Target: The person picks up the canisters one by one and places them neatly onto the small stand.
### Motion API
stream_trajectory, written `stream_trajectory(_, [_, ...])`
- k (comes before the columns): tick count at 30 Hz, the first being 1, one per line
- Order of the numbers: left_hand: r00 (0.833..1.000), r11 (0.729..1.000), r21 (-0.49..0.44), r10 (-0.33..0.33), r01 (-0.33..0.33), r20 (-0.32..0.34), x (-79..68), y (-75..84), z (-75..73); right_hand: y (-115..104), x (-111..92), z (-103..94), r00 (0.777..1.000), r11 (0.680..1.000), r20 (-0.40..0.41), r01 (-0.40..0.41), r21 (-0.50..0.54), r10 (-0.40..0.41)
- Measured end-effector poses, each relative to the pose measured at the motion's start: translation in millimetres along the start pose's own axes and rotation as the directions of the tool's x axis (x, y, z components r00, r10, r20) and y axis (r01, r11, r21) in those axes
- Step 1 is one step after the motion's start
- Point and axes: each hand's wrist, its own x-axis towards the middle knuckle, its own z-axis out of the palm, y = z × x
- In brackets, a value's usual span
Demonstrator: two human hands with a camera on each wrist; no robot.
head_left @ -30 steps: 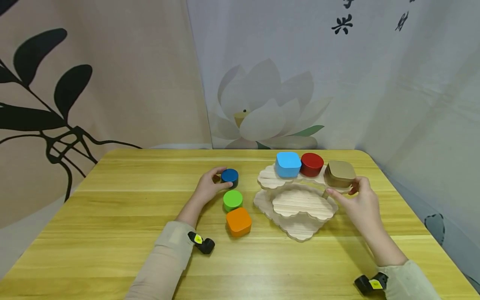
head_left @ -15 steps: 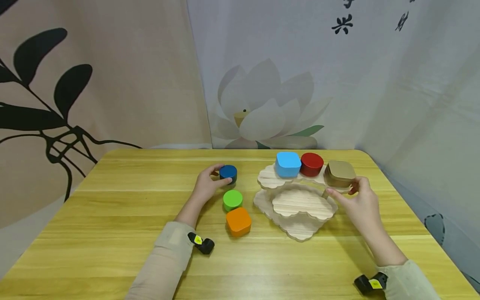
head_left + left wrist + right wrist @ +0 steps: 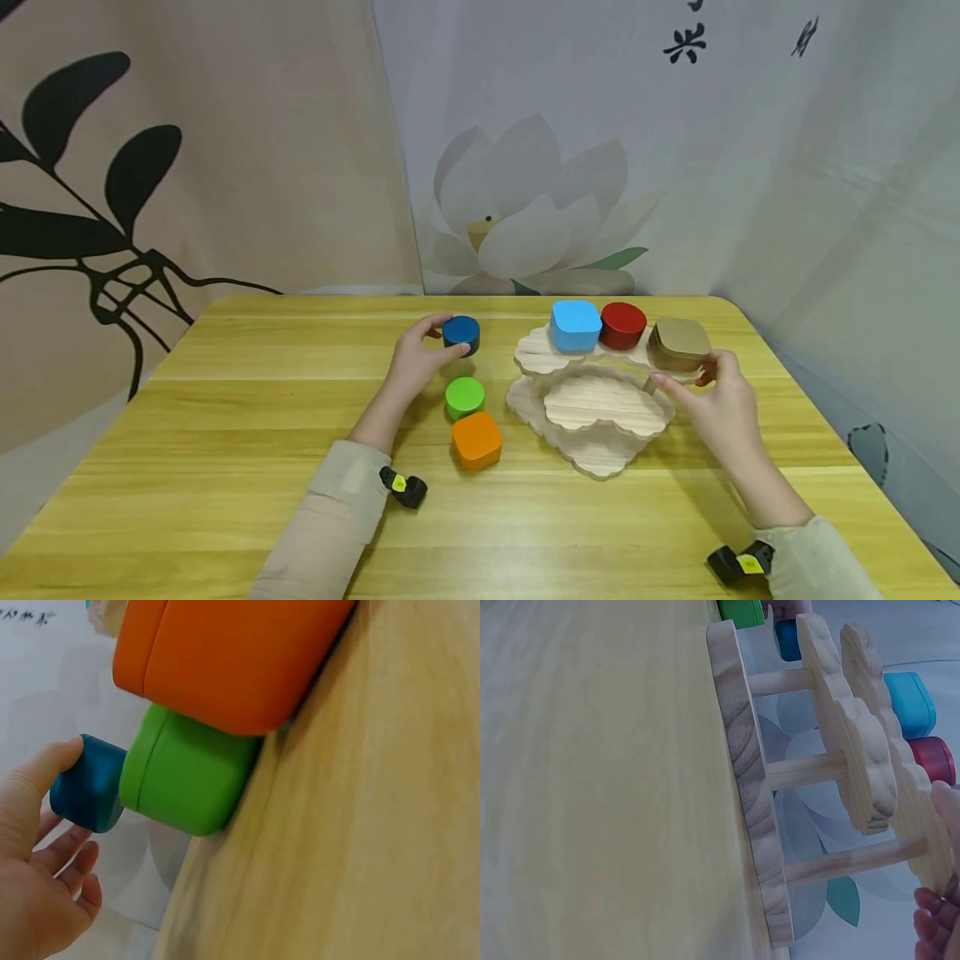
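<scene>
Now, left hand (image 3: 420, 358): curled, pinching a dark-blue round box (image 3: 461, 332), held aloft.
Right hand (image 3: 718, 408): closed on the top tier's end of a pale wooden scalloped stand (image 3: 603, 404).
Blue box: apparently mid-transfer; next likely calls for a secure pinch and a steady stand.
Table (image 3: 600, 542): yellowish, grained wood.
Backdrop (image 3: 300, 167): pale cloth, lotus-printed.

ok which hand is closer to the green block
Left. The left hand is just beyond the green block and a little to its left, pinching the blue block; the right hand is well off to the right, past the wooden stand, gripping its top tier.
</scene>
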Motion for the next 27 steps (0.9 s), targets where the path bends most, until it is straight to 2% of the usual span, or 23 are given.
stream_trajectory(12, [0.995, 0.996, 0.002, 0.094, -0.094, -0.042, -6.5, 31.0, 1.3, -0.7, 0.0, -0.1, 1.0, 1.0, 0.003, -0.003, -0.002, 0.003])
stream_trajectory(19, [0.987, 0.987, -0.018, 0.158, -0.158, -0.02, -14.2, 50.8, 5.8, -0.6, -0.2, -0.7, 1.0, 1.0, -0.015, 0.016, -0.007, -0.016])
stream_trajectory(27, [0.98, 0.979, -0.05, 0.198, -0.198, -0.005, -23.7, 72.4, 10.9, 0.7, -0.1, -0.3, 0.999, 0.999, -0.023, 0.031, -0.008, -0.031])
